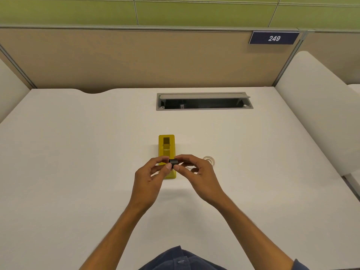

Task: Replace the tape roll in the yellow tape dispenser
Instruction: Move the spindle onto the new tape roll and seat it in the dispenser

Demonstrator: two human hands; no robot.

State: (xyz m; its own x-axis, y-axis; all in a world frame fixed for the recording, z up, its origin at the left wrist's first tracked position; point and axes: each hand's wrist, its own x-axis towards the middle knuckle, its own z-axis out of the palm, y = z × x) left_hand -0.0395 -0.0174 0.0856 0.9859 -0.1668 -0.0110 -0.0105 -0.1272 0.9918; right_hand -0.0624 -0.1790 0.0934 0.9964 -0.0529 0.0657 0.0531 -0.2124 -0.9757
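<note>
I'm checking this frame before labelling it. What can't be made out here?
- Head view: the near end of the yellow dispenser is hidden by the left hand.
- The small black piece pinched by both hands is mostly covered by fingertips; its shape is unclear.
- The clear tape roll is partly behind the right hand, pale against the desk.
- The desk's cable slot is too dark inside.

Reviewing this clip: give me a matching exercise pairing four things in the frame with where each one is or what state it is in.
Things:
1. yellow tape dispenser
2. black spool
3. tape roll
4. cable hatch

Places or states:
A. lid raised, at the desk's far side
B. pinched between both hands' fingertips
C. on the desk, roll bay empty
D. flat on the desk behind the right hand

Pairs: 1-C, 2-B, 3-D, 4-A
</note>
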